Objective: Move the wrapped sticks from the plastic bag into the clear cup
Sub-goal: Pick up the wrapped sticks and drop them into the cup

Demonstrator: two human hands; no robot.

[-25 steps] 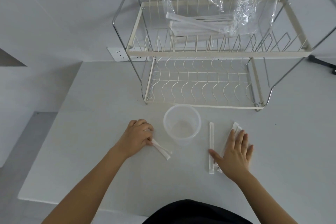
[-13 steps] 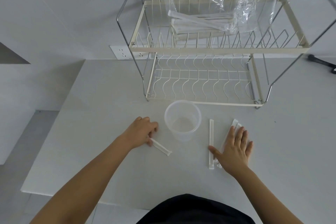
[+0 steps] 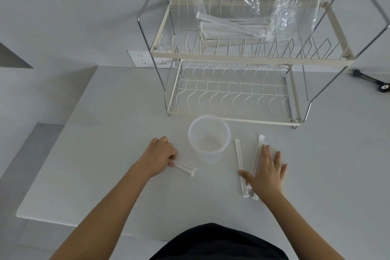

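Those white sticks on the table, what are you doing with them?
A person is moving wrapped sticks into the clear cup, which looks empty. The left hand pinches one stick beside the cup. The right hand lies flat on others. More sit in the plastic bag on the rack.

Illumination is soft, even and diffuse; the source itself cannot be located. The white table (image 3: pixel 105 154) is evenly lit without hotspots. Shadows are faint beneath the left hand (image 3: pixel 160 156) and right hand (image 3: pixel 267 172). Specular glare appears on the plastic bag (image 3: pixel 285 6) creases. Wide-angle distortion bends the dish rack (image 3: pixel 249 59) uprights outward. Focus is acceptable throughout; colour is muted, greyish.
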